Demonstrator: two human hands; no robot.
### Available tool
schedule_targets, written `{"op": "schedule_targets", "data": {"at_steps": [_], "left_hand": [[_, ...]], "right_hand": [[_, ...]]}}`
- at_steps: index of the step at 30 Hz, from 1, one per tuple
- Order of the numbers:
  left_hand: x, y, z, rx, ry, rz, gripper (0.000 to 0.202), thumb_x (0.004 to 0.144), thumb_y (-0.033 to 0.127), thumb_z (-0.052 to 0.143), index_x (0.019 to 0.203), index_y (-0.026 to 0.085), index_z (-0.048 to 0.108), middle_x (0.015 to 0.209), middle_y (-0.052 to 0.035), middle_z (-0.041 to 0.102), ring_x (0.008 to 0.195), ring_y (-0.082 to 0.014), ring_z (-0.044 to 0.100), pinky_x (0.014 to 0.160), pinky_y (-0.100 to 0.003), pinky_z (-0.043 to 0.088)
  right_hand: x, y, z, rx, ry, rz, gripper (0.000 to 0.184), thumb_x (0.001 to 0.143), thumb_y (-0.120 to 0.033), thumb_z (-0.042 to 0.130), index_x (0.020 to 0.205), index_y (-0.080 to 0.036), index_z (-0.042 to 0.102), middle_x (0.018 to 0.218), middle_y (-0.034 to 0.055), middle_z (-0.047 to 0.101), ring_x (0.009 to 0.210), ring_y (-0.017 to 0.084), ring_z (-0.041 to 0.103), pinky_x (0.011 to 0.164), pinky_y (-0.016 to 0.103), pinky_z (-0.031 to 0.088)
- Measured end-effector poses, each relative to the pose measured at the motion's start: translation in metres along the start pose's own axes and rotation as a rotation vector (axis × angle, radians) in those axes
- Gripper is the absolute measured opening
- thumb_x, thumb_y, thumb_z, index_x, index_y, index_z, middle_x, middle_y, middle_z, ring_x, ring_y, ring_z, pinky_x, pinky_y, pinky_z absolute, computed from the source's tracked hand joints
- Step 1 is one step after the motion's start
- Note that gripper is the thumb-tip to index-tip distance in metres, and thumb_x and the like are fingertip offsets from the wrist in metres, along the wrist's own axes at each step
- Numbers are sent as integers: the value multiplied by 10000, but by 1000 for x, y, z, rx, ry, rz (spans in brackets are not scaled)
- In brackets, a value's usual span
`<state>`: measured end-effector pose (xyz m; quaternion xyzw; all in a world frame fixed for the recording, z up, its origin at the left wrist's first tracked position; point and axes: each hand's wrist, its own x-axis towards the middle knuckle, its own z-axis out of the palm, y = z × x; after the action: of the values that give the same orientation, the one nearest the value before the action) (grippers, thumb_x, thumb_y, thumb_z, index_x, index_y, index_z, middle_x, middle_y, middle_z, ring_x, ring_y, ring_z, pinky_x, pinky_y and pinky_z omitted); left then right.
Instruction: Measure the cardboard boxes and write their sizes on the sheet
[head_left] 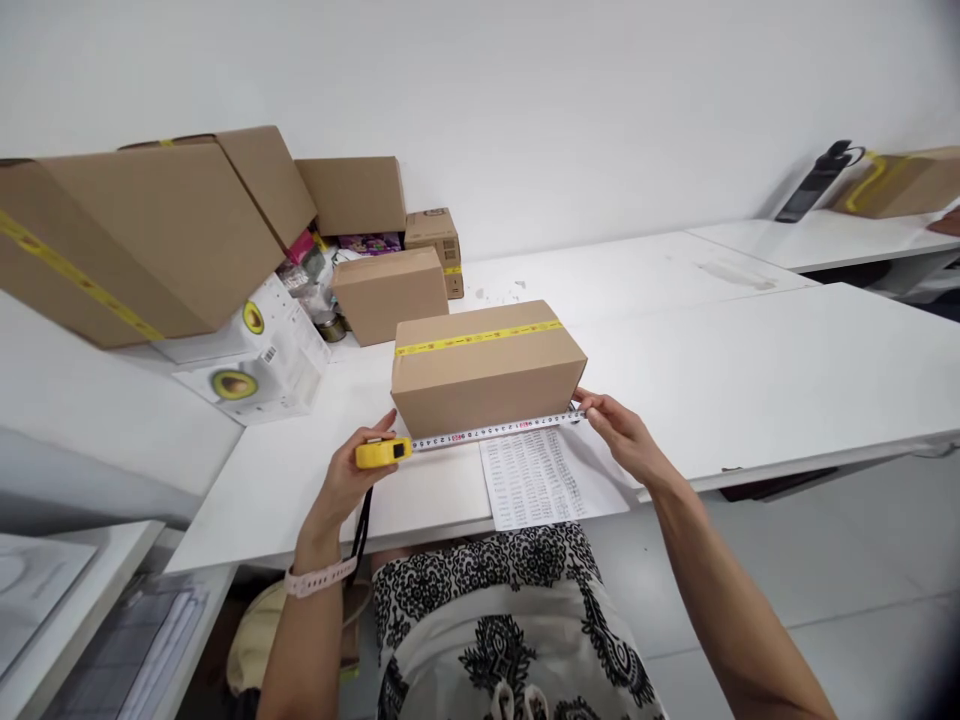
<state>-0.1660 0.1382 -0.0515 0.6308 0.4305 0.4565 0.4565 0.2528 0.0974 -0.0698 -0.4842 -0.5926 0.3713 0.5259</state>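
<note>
The lettering on the printed sheet [529, 485] was too small to read, as was that on the nearest carton's [487, 390] yellow packing tape [478, 340]. The tip of the tape-measure blade [487, 432] could not be made out at the right hand [621, 435]. The left edge cut off the large carton [150, 230], which covered part of the avocado-printed box [281, 365]. The far-right carton [911, 185] was blurred and cut off.
</note>
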Motion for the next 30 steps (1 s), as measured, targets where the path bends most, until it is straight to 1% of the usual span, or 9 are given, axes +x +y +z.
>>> {"op": "schedule_targets", "data": {"at_steps": [2,5,9,12,14,21,26,28,30], "left_hand": [[2,-2,10,3,-29,-26,534,622,472,928,975,179,654,1362,-216,660,1355,-369,556,1054,-473,504],[4,9,15,37,-2,-27,516,620,484,924,943,183,658,1182,-161,750,1218,-337,655,971,-423,553],[8,56,7,73,88,33,458,641,478,915,925,190,698,1031,-103,777,994,-288,725,854,-375,594],[13,94,2,47,151,77,456,670,456,906,1013,204,743,1048,-84,775,984,-271,720,858,-362,596],[16,106,5,25,153,67,470,662,452,910,1032,209,755,1059,-76,773,985,-267,716,843,-352,602],[16,80,21,-40,122,-100,537,616,476,924,1033,186,751,1025,-87,776,928,-263,726,827,-386,620],[-25,101,37,127,300,139,369,750,356,859,1065,209,738,1172,-88,757,1049,-275,720,898,-409,609],[-53,112,51,170,430,351,273,779,252,829,1026,237,714,1154,-54,759,1053,-274,729,883,-419,619],[-82,115,68,176,394,574,311,793,198,799,1059,300,676,1072,-18,770,1095,-280,723,862,-426,633]], "right_hand": [[3,2,7,-8,-14,-15,353,937,-582,565,918,-231,595,1359,114,642,1232,258,595,1049,443,450],[6,-8,7,-69,8,-38,378,925,-600,569,907,-223,601,1100,82,698,996,223,629,903,395,496],[10,-62,-8,-149,29,-60,350,941,-574,556,928,-229,613,913,48,650,819,189,565,746,347,474],[19,-105,-19,-243,36,-24,332,946,-566,546,931,-243,619,900,53,642,791,191,542,685,334,442],[28,-116,-23,-293,17,25,333,947,-563,532,898,-244,612,854,49,624,781,195,535,673,335,429],[47,-88,-24,-346,-157,169,349,943,-559,509,867,-232,607,888,58,636,826,220,550,728,378,444],[59,-120,-28,-248,-129,52,318,931,-551,567,910,-242,638,1061,87,672,970,242,570,822,394,461],[73,-136,-24,-193,-160,6,283,921,-513,603,916,-236,659,1006,80,669,953,228,569,837,385,458],[92,-146,-15,-122,-241,-44,263,903,-480,642,910,-219,679,956,69,662,917,205,569,858,378,456]]}}
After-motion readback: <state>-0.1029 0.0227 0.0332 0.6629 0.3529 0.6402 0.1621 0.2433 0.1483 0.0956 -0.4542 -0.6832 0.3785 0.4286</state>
